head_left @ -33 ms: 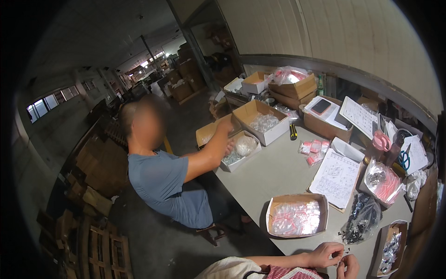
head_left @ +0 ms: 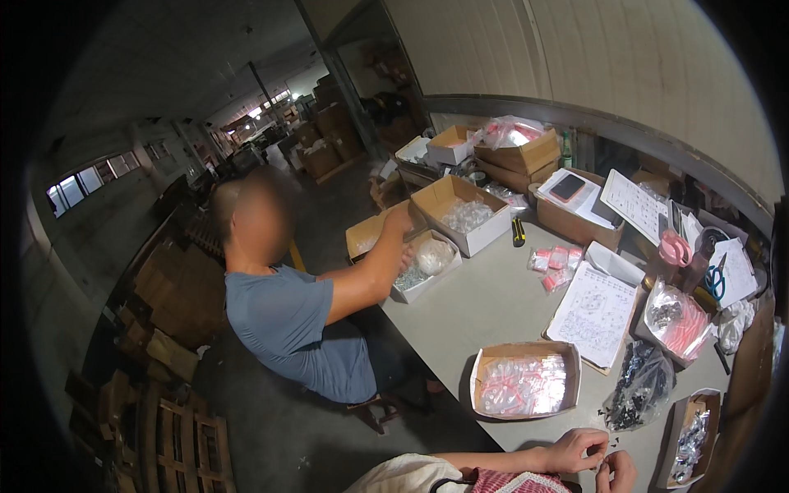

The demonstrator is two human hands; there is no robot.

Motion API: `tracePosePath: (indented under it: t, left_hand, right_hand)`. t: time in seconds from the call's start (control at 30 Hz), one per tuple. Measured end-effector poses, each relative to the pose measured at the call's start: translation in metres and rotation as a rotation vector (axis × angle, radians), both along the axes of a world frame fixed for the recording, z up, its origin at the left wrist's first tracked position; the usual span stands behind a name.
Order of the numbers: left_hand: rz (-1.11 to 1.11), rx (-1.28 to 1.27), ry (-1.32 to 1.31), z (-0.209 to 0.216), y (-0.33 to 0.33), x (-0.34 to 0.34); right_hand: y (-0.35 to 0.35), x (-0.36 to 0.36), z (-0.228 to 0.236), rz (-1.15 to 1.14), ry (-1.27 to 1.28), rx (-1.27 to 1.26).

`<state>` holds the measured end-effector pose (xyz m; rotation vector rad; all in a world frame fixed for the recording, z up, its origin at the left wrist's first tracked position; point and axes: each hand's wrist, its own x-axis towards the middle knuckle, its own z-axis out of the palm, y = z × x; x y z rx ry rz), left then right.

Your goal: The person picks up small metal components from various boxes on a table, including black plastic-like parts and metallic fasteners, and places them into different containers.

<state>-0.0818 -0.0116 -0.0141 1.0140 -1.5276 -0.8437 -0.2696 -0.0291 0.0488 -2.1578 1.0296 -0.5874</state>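
Note:
My left hand (head_left: 577,449) is curled at the table's near edge, its thumb and fingertips pinched together. Close beside it, my right hand (head_left: 617,472) has its fingers folded in as well, almost meeting the left fingertips. Whatever they pinch is too small to name. Just beyond them a clear plastic bag (head_left: 643,386) of small black parts lies slumped, with a few black bits loose near its mouth. To the left stands an open cardboard box (head_left: 526,380) filled with small clear bags marked in red. A narrow box (head_left: 690,435) of shiny metal parts sits right of my hands.
A co-worker (head_left: 288,329) sits at the left, hands in boxes of small parts (head_left: 427,263). A clipboard (head_left: 598,312) with papers, small red-and-white bags (head_left: 555,267), a yellow-black utility knife (head_left: 518,232), blue scissors (head_left: 717,279) and a pink-lidded bottle (head_left: 672,251) occupy the table.

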Motion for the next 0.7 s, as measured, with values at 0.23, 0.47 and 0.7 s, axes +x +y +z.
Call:
tracePosePath:
  t: [0.23,0.47,0.7]
  left_hand:
    - [-0.045,0.106,0.055,-0.008,-0.003,-0.003]
    - [-0.163,0.232,0.255,-0.021,-0.008,0.0]
    - [-0.366,0.488,0.545,-0.047,-0.004,-0.001]
  right_hand:
    - [0.003,-0.006,0.001,-0.038,-0.03,0.01]
    - [0.003,-0.01,-0.017,-0.194,-0.184,0.221]
    - [0.006,-0.007,-0.016,-0.264,-0.428,0.481]
